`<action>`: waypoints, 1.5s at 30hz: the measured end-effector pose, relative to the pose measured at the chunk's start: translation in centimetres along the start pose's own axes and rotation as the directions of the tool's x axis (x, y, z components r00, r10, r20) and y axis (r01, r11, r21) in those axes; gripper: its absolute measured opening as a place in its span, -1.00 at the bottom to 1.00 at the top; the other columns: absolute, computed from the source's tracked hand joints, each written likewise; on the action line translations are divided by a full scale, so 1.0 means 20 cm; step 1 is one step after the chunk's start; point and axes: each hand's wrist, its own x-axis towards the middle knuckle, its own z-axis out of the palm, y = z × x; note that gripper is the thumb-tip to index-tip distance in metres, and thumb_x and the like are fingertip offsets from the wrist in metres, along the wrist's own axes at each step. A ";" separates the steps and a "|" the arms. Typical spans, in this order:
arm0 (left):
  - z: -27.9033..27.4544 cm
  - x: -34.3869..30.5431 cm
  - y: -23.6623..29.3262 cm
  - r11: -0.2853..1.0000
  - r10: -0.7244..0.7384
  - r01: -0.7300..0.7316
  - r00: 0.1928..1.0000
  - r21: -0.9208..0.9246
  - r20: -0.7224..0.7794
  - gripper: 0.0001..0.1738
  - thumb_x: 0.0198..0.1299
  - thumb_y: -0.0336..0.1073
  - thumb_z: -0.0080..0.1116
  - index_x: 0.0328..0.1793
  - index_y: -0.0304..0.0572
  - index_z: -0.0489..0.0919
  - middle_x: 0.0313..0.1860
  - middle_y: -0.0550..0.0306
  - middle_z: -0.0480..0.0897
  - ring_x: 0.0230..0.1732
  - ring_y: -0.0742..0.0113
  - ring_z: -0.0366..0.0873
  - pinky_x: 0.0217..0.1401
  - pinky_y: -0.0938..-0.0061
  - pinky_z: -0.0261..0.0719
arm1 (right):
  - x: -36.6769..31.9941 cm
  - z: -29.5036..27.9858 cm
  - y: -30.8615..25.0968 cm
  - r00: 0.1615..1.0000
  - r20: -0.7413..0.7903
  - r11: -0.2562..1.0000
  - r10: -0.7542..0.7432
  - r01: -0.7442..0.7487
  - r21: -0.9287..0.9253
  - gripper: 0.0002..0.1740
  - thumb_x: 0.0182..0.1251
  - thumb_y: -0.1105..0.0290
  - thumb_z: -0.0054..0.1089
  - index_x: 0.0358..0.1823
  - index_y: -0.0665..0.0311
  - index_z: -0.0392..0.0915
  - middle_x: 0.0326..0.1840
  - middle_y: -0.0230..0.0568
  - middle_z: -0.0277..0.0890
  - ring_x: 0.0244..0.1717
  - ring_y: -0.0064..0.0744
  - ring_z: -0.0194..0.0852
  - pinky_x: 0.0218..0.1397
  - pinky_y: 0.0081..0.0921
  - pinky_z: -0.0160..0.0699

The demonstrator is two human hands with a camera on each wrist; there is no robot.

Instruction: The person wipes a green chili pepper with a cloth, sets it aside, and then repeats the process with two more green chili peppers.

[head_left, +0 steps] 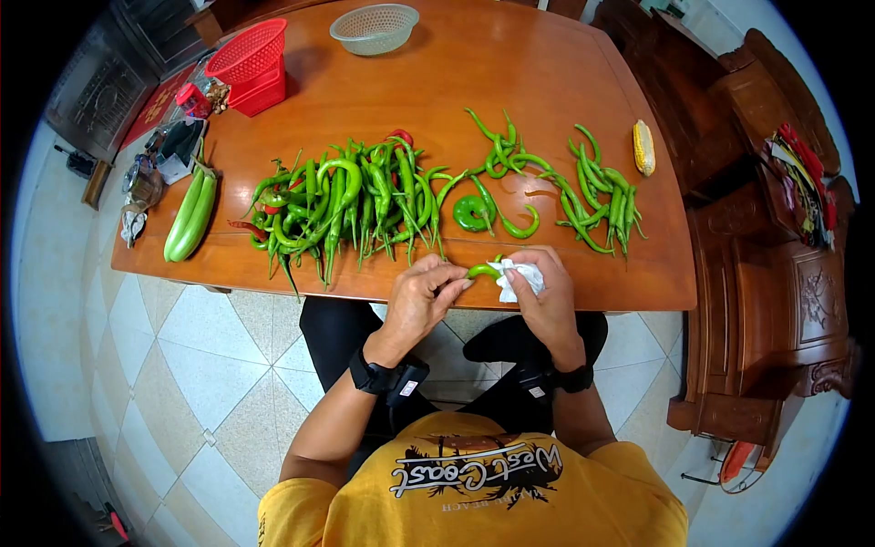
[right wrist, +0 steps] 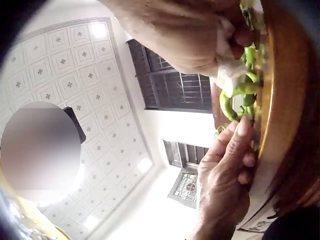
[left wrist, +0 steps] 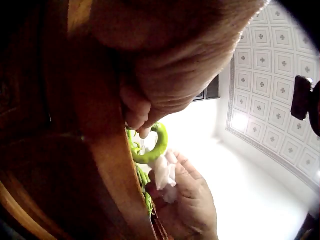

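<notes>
Near the table's front edge, my left hand (head_left: 423, 294) pinches one end of a curved green chili pepper (head_left: 483, 271). My right hand (head_left: 545, 296) grips a crumpled white tissue (head_left: 519, 278) against the pepper's other end. In the left wrist view the pepper (left wrist: 160, 145) bends like a hook between the left fingertips and the tissue (left wrist: 165, 172). The right wrist view shows the tissue (right wrist: 230, 75) wrapped against the pepper (right wrist: 227, 102). Just beyond my hands lie a coiled green pepper (head_left: 471, 213) and several loose curved ones.
A big heap of green peppers (head_left: 351, 196) with a few red ones covers the table's left middle. A smaller pile (head_left: 597, 196) lies right, beside a corn cob (head_left: 643, 148). An eggplant (head_left: 192, 214), red baskets (head_left: 251, 68) and a pale colander (head_left: 375, 29) also stand on the table (head_left: 510, 55).
</notes>
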 end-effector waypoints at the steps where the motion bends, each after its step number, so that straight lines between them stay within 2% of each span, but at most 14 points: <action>1: 0.00 0.00 0.01 1.000 -0.027 0.027 1.000 0.006 0.005 -0.85 0.11 -0.47 0.40 -0.18 -0.35 0.71 -0.44 0.09 0.61 -0.43 0.30 0.54 -0.39 0.47 0.47 | 0.00 0.01 -0.01 1.000 -0.015 1.000 0.000 0.000 0.017 -0.84 0.29 0.54 0.21 -0.11 0.37 0.55 -0.14 -0.04 0.49 -0.13 -0.01 0.54 -0.04 -0.34 0.52; 3: -0.01 0.01 0.04 0.997 -0.081 0.080 0.997 0.018 0.015 -0.84 0.11 -0.47 0.39 -0.18 -0.36 0.71 -0.47 0.10 0.58 -0.45 0.32 0.51 -0.42 0.46 0.43 | 0.01 0.02 -0.01 1.000 -0.006 1.000 -0.010 0.011 0.024 -0.84 0.30 0.54 0.21 -0.11 0.37 0.55 -0.14 -0.04 0.49 -0.13 -0.01 0.54 -0.04 -0.34 0.52; 9: -0.01 0.01 0.03 1.000 0.006 -0.006 1.000 0.018 -0.016 -0.84 0.12 -0.47 0.39 -0.18 -0.36 0.71 -0.49 0.11 0.56 -0.49 0.34 0.48 -0.45 0.47 0.40 | 0.02 0.00 0.01 0.995 0.095 1.000 -0.008 0.011 -0.025 -0.84 0.32 0.53 0.19 -0.10 0.39 0.55 -0.14 -0.03 0.50 -0.12 -0.01 0.54 -0.04 -0.32 0.51; 17: 0.00 0.00 0.02 0.999 -0.047 0.047 0.999 0.017 0.006 -0.86 0.15 -0.46 0.37 -0.18 -0.36 0.71 -0.49 0.11 0.54 -0.51 0.35 0.49 -0.46 0.47 0.40 | 0.00 -0.02 -0.02 0.977 0.202 0.997 -0.065 0.073 -0.034 -0.80 0.25 0.61 0.14 -0.09 0.41 0.55 -0.12 0.01 0.48 -0.07 0.02 0.51 0.02 -0.30 0.49; 20: 0.00 0.01 0.03 0.998 -0.054 0.054 0.998 0.019 0.008 -0.87 0.15 -0.46 0.37 -0.19 -0.35 0.70 -0.49 0.12 0.54 -0.51 0.36 0.48 -0.47 0.48 0.40 | 0.00 -0.02 0.00 0.982 0.176 0.996 -0.073 0.082 -0.042 -0.79 0.22 0.63 0.12 -0.10 0.41 0.55 -0.12 0.01 0.47 -0.08 0.04 0.51 0.03 -0.29 0.49; 24: 0.00 0.00 0.02 0.998 -0.064 0.064 0.998 0.028 0.002 -0.87 0.14 -0.45 0.38 -0.22 -0.34 0.69 -0.49 0.12 0.54 -0.52 0.36 0.48 -0.47 0.49 0.41 | 0.00 -0.01 0.01 0.999 0.030 0.998 -0.016 0.018 -0.058 -0.75 0.22 0.62 0.14 -0.05 0.38 0.56 -0.08 0.01 0.50 -0.05 0.00 0.53 0.03 -0.32 0.53; 27: 0.01 0.00 0.01 0.997 -0.057 0.057 0.998 0.042 -0.006 -0.88 0.14 -0.44 0.38 -0.23 -0.34 0.69 -0.49 0.12 0.54 -0.53 0.37 0.49 -0.46 0.49 0.42 | 0.01 0.00 -0.06 0.998 -0.053 0.996 0.038 -0.033 0.087 -0.74 0.23 0.62 0.15 -0.04 0.36 0.58 -0.05 -0.01 0.50 -0.03 -0.04 0.54 0.04 -0.34 0.53; 30: 0.01 0.00 0.02 0.997 -0.057 0.058 0.998 0.050 -0.008 -0.87 0.14 -0.42 0.39 -0.24 -0.34 0.69 -0.49 0.12 0.55 -0.52 0.37 0.51 -0.45 0.48 0.44 | 0.03 0.03 -0.12 0.990 0.020 0.989 -0.138 0.136 0.055 -0.73 0.21 0.62 0.18 -0.04 0.35 0.59 -0.04 -0.03 0.50 -0.03 -0.08 0.55 0.04 -0.35 0.54; 33: 0.00 -0.01 0.02 0.995 -0.083 0.082 0.996 0.054 0.025 -0.86 0.14 -0.41 0.40 -0.25 -0.34 0.69 -0.48 0.11 0.56 -0.53 0.38 0.51 -0.47 0.49 0.44 | 0.02 0.08 -0.10 0.981 0.054 0.982 -0.188 0.186 0.034 -0.70 0.14 0.68 0.22 -0.07 0.34 0.61 0.00 -0.06 0.47 -0.04 -0.15 0.55 0.02 -0.37 0.54; 36: 0.01 0.00 0.03 0.994 -0.111 0.111 0.994 0.017 0.013 -0.85 0.14 -0.40 0.40 -0.26 -0.35 0.69 -0.48 0.11 0.57 -0.55 0.40 0.51 -0.48 0.51 0.44 | 0.01 0.07 -0.04 0.993 0.030 0.993 -0.112 0.111 0.049 -0.71 0.12 0.72 0.21 -0.11 0.33 0.63 0.02 -0.07 0.42 -0.06 -0.16 0.54 0.00 -0.37 0.55; 45: 0.01 0.01 0.05 0.989 -0.148 0.148 0.989 0.004 0.017 -0.86 0.15 -0.39 0.40 -0.28 -0.35 0.69 -0.48 0.12 0.59 -0.56 0.48 0.49 -0.49 0.54 0.42 | -0.02 0.01 0.03 0.994 0.073 0.996 -0.077 0.079 -0.030 -0.72 0.09 0.71 0.25 -0.14 0.32 0.63 0.00 -0.10 0.35 -0.07 -0.17 0.52 -0.03 -0.40 0.54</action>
